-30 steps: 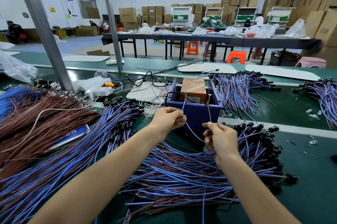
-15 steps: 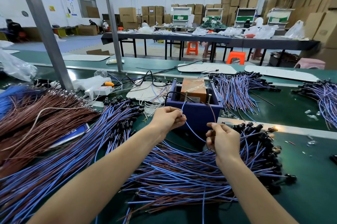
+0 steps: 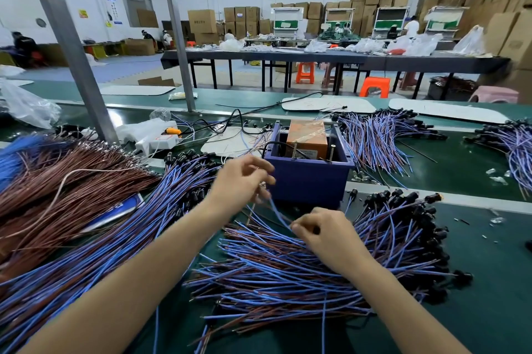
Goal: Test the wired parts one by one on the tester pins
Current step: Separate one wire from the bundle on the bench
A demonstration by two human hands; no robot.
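The tester, a blue box [image 3: 309, 181], holds an orange block [image 3: 306, 139] and two upright metal pins [image 3: 294, 150] at its front rim. My left hand [image 3: 240, 184] hovers just left of the box front and pinches one end of a wired part [image 3: 277, 214], a thin blue wire. The wire's other end is pinched by my right hand [image 3: 325, 234], which sits low on the pile of wired parts [image 3: 288, 270]. Neither end touches the pins.
Blue and brown wires with black caps [image 3: 417, 209] lie heaped at the right. More bundles lie at the left [image 3: 115, 238], far left in brown [image 3: 57, 181] and behind the tester [image 3: 374, 137]. A grey post [image 3: 69, 45] and a power strip [image 3: 157, 142] stand back left.
Both hands have dropped away from the tester pins. The right hand came down onto the pile and the left lowered in front of the box; the wire ends left the pins.
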